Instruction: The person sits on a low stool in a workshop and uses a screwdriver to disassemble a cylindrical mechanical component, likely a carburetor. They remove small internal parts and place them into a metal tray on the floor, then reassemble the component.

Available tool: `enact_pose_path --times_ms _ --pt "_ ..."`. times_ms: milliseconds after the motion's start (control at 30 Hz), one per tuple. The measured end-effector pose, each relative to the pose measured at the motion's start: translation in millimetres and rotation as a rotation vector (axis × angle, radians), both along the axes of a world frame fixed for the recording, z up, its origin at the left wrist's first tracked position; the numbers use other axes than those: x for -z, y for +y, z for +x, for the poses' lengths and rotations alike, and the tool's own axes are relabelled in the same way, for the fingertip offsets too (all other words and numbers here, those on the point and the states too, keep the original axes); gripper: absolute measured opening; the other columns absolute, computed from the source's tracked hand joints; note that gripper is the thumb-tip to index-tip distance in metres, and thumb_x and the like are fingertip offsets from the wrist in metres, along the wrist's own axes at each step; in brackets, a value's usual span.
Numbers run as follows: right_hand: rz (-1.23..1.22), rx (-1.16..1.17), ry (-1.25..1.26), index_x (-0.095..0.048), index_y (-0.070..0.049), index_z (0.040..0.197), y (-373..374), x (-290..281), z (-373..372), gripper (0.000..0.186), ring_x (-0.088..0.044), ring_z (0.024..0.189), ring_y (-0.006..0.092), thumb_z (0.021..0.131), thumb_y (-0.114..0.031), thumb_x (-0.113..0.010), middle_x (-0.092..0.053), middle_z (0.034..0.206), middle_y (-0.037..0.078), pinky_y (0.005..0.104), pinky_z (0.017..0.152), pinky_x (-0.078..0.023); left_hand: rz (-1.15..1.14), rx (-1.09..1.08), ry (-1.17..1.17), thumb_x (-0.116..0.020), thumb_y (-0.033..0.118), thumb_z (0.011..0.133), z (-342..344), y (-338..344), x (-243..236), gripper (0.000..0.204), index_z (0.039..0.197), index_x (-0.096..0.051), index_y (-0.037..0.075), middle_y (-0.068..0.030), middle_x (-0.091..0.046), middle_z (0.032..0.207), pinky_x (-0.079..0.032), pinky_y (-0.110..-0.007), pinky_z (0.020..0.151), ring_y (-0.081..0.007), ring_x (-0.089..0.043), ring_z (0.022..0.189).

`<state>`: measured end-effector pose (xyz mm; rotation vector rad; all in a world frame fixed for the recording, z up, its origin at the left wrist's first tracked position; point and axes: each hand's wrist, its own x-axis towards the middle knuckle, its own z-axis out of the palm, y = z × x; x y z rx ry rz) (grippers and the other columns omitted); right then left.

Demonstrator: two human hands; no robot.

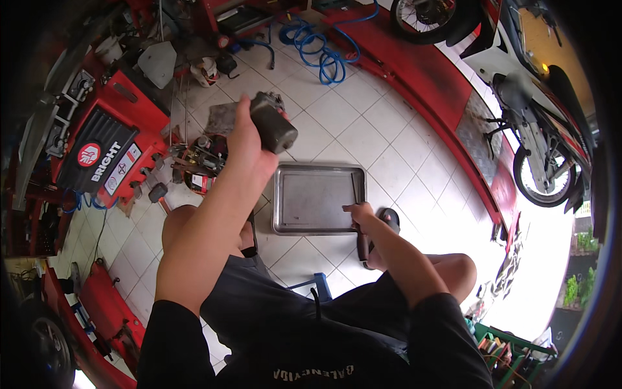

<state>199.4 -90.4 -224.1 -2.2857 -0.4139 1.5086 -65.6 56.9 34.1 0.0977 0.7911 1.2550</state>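
Raised beyond the tray's far left corner, my left hand is closed around a dark, blocky metal part with a rounded end. Small fittings show at its far end, and my palm covers part of it. My right hand is over the right side of a shallow metal tray on the floor, its fingers wrapped round a long tool with a thin shaft and a thick dark handle. The shaft lies over the tray's inside. The exact kinds of the part and the tool cannot be made out.
Left stands a red and black machine, with a cluster of mechanical parts beside it. A blue hose coils on the tiles ahead. A red lift platform and a motorcycle are at right. A green crate sits near right.
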Motion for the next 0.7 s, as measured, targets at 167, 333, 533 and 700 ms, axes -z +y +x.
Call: enact_pose_path --times_ms 167,333,533,700 --pt "-0.028 0.038 -0.063 -0.065 -0.003 0.092 -30.6 118.0 -66.1 0.029 -0.056 0.057 0.0206 0.08 -0.024 -0.081 -0.061 0.079 0.009 0.037 0.045 -0.046 -0.01 -0.01 -0.022 -0.054 0.043 0.103 -6.2 1.2 -1.2 0.042 0.109 -0.055 0.001 -0.0132 -0.061 0.092 -0.057 -0.038 0.079 -0.0239 -0.063 0.082" --pt "-0.077 -0.215 -0.066 -0.068 0.004 0.091 -42.8 138.3 -135.7 0.031 -0.065 0.062 0.0226 0.082 -0.026 -0.074 -0.068 0.082 0.014 0.0372 0.049 -0.052 -0.009 0.005 -0.019 -0.055 0.042 0.102 -19.1 2.8 4.2 0.042 0.111 -0.055 0.002 -0.0125 -0.063 0.095 -0.058 -0.038 0.078 -0.0244 -0.064 0.082" --pt "-0.039 -0.304 0.038 -0.072 0.002 0.097 -35.1 144.4 -156.6 0.03 -0.071 0.069 0.0257 0.083 -0.024 -0.069 -0.072 0.086 0.016 0.0386 0.053 -0.054 -0.043 -0.012 0.026 -0.048 0.044 0.104 -24.3 6.8 1.0 0.048 0.113 -0.054 -0.003 -0.0179 -0.062 0.098 -0.057 -0.04 0.08 -0.0269 -0.065 0.085" --pt "-0.007 -0.35 -0.147 -0.074 -0.004 0.104 -15.9 151.7 -137.7 0.033 -0.073 0.09 0.0355 0.08 -0.026 -0.07 -0.074 0.104 0.02 0.0431 0.077 -0.058 -0.053 -0.012 -0.01 -0.055 0.043 0.102 -27.0 3.3 1.8 0.044 0.112 -0.056 0.0 -0.0132 -0.063 0.094 -0.058 -0.038 0.078 -0.024 -0.064 0.083"
